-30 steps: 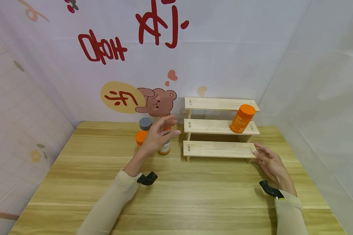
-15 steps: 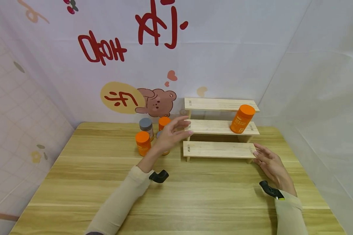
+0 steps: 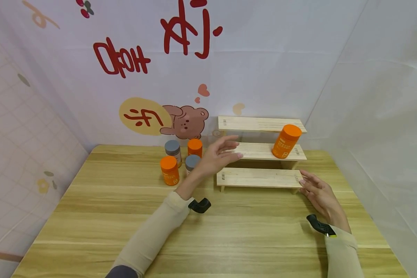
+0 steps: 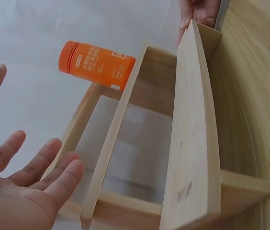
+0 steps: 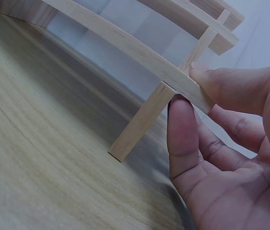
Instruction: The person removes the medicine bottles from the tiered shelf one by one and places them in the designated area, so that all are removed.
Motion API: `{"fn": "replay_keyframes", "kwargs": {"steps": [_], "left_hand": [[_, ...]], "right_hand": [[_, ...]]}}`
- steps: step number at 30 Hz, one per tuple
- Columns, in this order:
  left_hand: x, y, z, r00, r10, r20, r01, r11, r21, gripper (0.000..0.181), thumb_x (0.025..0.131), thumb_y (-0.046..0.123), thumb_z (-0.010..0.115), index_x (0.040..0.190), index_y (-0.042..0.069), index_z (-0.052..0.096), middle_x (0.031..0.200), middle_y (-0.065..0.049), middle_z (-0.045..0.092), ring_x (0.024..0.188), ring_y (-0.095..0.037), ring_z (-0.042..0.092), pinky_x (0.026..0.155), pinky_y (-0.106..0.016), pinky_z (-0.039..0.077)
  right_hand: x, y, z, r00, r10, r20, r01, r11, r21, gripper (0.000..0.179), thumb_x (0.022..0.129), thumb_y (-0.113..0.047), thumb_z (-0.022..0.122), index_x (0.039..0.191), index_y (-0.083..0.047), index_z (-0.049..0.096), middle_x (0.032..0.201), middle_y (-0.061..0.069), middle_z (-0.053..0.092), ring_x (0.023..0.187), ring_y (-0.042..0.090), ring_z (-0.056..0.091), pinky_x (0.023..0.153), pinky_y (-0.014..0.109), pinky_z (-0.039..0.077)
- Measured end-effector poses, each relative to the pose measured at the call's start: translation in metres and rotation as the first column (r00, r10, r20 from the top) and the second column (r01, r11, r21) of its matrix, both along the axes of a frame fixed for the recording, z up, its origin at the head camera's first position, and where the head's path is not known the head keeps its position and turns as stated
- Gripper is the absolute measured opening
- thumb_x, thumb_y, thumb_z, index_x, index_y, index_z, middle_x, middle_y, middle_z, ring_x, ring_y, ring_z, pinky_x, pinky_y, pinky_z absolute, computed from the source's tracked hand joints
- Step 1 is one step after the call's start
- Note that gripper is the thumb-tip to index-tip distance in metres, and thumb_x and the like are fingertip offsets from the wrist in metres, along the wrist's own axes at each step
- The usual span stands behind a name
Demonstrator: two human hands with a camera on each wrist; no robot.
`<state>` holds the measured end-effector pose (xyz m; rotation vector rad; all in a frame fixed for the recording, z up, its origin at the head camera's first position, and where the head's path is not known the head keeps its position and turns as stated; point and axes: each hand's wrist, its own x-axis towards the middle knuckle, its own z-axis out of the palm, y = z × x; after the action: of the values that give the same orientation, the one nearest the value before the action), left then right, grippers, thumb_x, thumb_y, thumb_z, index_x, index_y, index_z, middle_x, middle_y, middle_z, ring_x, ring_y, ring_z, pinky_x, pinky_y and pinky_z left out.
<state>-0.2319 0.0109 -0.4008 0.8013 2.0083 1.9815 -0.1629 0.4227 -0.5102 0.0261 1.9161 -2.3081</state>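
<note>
A three-step wooden shelf (image 3: 257,178) stands on the table. An orange bottle (image 3: 286,142) with an orange lid sits upright at the right of its middle step. My left hand (image 3: 218,157) hangs in front of the shelf's left end, fingers spread and holding nothing; the left wrist view shows thumb and fingers (image 4: 44,167) well apart, the orange bottle (image 4: 97,65) beyond them. At the shelf's lower right corner my right hand (image 3: 319,193) pinches the end of the bottom step (image 5: 140,52), thumb on top and fingertips beneath, beside the short leg (image 5: 142,122).
Left of the shelf stand two orange-lidded bottles, one in front (image 3: 169,170) and one behind (image 3: 195,147), and two grey-lidded bottles, one behind (image 3: 173,150) and one (image 3: 192,161) partly hidden by my left arm. A printed cloth wall (image 3: 264,58) rises behind the table.
My left hand has moved right, away from the group of bottles and over to the shelf's left end, uncovering some of them. The right hand keeps its place on the bottom step.
</note>
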Motion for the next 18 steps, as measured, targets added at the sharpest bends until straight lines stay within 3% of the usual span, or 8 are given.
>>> {"fn": "replay_keyframes", "kwargs": {"steps": [8, 18], "left_hand": [[-0.006, 0.019, 0.000, 1.000, -0.029, -0.005, 0.029, 0.998, -0.049, 0.059, 0.095, 0.030, 0.071, 0.150, 0.029, 0.049, 0.149, -0.013, 0.054, 0.143, -0.029, 0.049, 0.113, -0.041, 0.048], [-0.016, 0.043, -0.004, 0.996, -0.074, 0.047, 0.075, 0.997, -0.012, 0.058, 0.098, 0.028, 0.069, 0.152, 0.028, 0.047, 0.149, -0.012, 0.055, 0.141, -0.033, 0.051, 0.110, -0.036, 0.050]], "right_hand": [[-0.001, -0.001, -0.002, 1.000, -0.008, -0.001, 0.008, 1.000, -0.003, 0.063, 0.104, -0.010, 0.059, 0.161, -0.009, 0.033, 0.123, -0.011, 0.059, 0.099, 0.003, 0.060, 0.084, 0.020, 0.056], [0.000, -0.001, 0.000, 1.000, -0.007, -0.002, 0.007, 1.000, -0.002, 0.061, 0.105, -0.010, 0.058, 0.161, -0.009, 0.033, 0.125, -0.009, 0.054, 0.101, 0.003, 0.058, 0.085, 0.019, 0.056]]}}
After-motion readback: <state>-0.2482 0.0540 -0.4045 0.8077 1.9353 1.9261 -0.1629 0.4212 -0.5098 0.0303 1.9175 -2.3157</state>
